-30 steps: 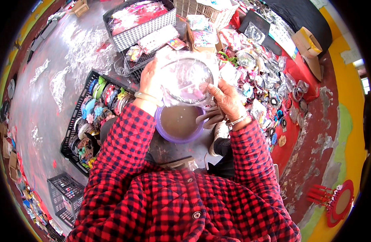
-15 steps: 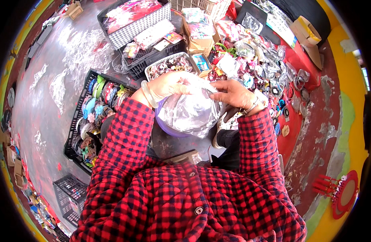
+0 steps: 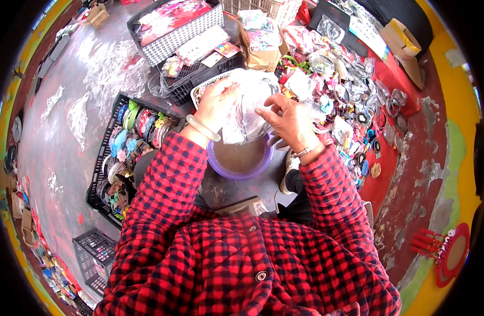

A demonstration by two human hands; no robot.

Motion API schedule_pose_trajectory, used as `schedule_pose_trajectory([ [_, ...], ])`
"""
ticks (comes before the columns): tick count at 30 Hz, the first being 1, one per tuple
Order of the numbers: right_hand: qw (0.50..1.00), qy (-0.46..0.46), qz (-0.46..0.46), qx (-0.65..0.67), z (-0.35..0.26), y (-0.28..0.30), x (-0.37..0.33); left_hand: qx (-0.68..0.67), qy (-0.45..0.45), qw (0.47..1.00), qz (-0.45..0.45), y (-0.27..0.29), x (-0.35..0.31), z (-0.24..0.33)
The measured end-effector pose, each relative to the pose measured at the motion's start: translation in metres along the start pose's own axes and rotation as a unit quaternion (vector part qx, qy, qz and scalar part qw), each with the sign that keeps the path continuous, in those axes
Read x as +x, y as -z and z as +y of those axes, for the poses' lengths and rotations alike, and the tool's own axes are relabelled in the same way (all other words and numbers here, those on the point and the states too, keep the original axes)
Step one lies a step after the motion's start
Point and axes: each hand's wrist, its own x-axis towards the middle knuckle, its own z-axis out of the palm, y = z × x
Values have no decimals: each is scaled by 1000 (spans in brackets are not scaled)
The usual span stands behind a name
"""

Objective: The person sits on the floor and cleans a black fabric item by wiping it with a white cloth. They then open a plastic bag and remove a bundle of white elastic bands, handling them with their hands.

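A clear plastic bag (image 3: 248,108) hangs over the far part of a purple basin (image 3: 214,164). Its left side is pinched in my left hand (image 3: 214,108), which wears a pale bangle. Close to the bag's right edge is my right hand (image 3: 292,124), its fingers bent and apart; whether a fingertip touches the plastic is hard to see. Murky brownish liquid shows inside the basin, on the floor between my feet. Behind the bag, a white basket (image 3: 196,94) is mostly hidden.
A black crate (image 3: 97,181) of colourful hair bands stands at left. Packaged accessories are heaped on red cloth (image 3: 392,163) at right. Ahead are a grey crate (image 3: 184,32), a black crate (image 3: 188,87) and a cardboard box (image 3: 263,59). A small dark basket (image 3: 89,258) sits lower left.
The bag has risen and shifted away from me, uncovering the liquid in the basin. My right hand has let go of its edge and moved slightly nearer; my left hand still grips it.
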Motion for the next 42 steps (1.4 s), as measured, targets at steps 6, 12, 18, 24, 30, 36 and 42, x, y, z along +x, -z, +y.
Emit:
schedule_pose_trajectory([
  [6,997,53,51,7,1,-10,0,79,-56,995,6,-18,-10,4],
  [12,996,55,61,35,5,-14,-1,81,-9,996,21,-23,-13,8],
  [18,987,83,103,-87,0,-22,-2,98,-45,992,64,-23,-11,-5],
  [24,971,128,132,-150,0,-18,-1,107,-51,993,26,-18,-9,-5],
  [30,984,152,90,-15,7,1,3,83,-6,989,-126,-14,-9,9],
  [36,984,155,39,-82,7,-1,2,137,-31,981,-135,-14,-10,2],
  [42,983,177,-12,-40,11,6,2,153,-12,972,-179,-11,-10,4],
])
